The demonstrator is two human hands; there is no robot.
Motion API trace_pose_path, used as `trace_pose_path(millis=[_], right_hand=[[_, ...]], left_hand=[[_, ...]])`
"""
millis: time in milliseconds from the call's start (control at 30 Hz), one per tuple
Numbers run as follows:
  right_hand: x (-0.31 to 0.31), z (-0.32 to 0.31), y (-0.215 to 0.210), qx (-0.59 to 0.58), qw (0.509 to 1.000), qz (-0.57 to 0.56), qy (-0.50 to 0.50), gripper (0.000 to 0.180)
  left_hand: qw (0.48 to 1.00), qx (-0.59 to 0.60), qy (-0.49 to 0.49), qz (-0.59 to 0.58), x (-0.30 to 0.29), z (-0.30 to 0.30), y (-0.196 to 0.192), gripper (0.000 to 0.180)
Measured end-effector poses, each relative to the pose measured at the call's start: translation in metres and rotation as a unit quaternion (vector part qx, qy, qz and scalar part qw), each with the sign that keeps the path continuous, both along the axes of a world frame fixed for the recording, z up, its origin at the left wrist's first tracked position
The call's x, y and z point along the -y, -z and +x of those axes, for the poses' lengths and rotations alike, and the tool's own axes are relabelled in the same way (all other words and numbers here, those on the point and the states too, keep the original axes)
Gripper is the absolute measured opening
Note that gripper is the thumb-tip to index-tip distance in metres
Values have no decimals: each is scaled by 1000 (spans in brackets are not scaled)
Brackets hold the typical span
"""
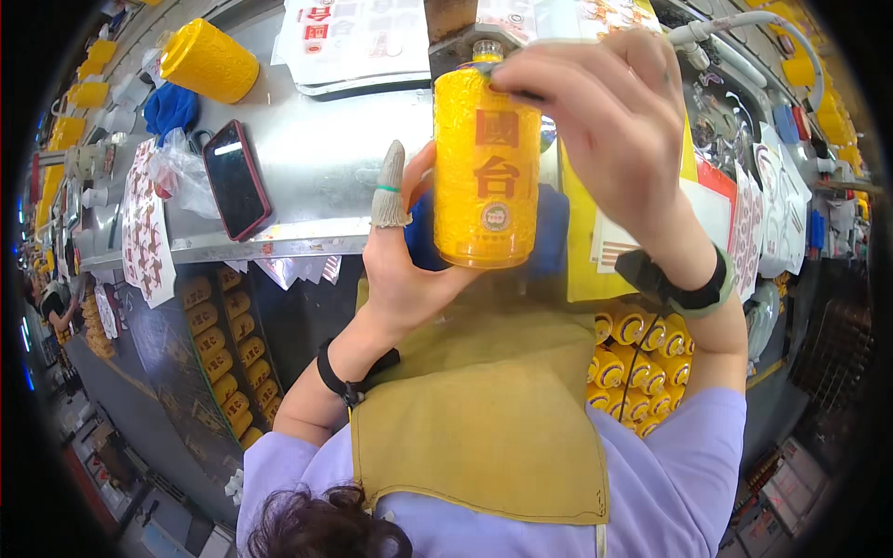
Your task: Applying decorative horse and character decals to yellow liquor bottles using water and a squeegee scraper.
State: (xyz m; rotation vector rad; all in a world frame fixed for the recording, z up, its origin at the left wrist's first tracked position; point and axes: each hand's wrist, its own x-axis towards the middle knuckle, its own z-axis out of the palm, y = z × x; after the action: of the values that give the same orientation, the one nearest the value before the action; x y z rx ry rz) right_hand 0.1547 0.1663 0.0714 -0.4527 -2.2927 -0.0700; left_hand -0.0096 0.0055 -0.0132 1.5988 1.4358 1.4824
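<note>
A yellow bottle (486,172) with an embossed surface, red characters and a clear glass neck stands nearly upright in front of me. My left hand (409,265) grips it low down, with the thumb under its base and fingers behind it. A knitted finger cot (391,186) with a green band covers the raised index finger of that hand. My right hand (605,121) is closed at the bottle's shoulder, beside the neck. Its fingertips are pressed together on the surface there; a dark edge shows under them, but what it is I cannot tell.
On the metal bench (307,177) lie a phone (236,179), a yellow cup-shaped container (209,61), a blue cloth (171,110) and printed sticker sheets (358,42). A bent pipe (744,20) arches at the upper right. Yellow bottles (642,363) fill a crate below right; more yellow pieces (223,344) stand below left.
</note>
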Motion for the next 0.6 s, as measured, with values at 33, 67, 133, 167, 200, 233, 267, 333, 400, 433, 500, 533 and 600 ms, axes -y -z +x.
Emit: trace_pose_path(millis=[33, 67, 133, 167, 200, 233, 267, 333, 400, 433, 500, 533, 600], right_hand=[[7, 4, 5, 9, 999, 48, -9, 25], [21, 8, 11, 20, 999, 27, -31, 28], [58, 18, 20, 48, 997, -12, -58, 31], [75, 21, 25, 49, 995, -19, -81, 30], [90, 26, 29, 40, 994, -31, -97, 31], [102, 25, 33, 11, 992, -16, -128, 31], [114, 27, 34, 0, 990, -24, -142, 31], [124, 30, 34, -17, 987, -72, -142, 30], [121, 36, 26, -16, 980, -173, -95, 29], [124, 33, 29, -17, 980, -173, -95, 29], [132, 25, 39, -240, 882, -399, 77, 19], [134, 27, 40, -241, 881, -398, 80, 19], [137, 32, 44, -156, 859, -461, 156, 17]], left_hand=[[1000, 23, -12, 14, 0, 1, 2, 108], [1000, -10, -9, 6, 1, -2, -2, 104], [1000, -15, -13, -5, 7, -6, 2, 100], [1000, -18, -16, -15, 10, -7, 4, 97], [1000, -17, -12, -13, 12, -6, 5, 97], [1000, 3, -20, -16, 15, -5, 6, 93], [999, 23, -28, -19, 18, -5, 7, 88], [997, -61, -33, 17, 22, -11, 9, 85], [987, -145, -40, 53, 25, -12, 11, 83], [980, -175, -42, 91, 26, -11, 13, 74], [958, -231, -43, 165, 27, -8, 16, 58], [965, -211, -36, 153, 25, -6, 12, 54], [963, -217, -36, 157, 23, -8, 14, 52]])
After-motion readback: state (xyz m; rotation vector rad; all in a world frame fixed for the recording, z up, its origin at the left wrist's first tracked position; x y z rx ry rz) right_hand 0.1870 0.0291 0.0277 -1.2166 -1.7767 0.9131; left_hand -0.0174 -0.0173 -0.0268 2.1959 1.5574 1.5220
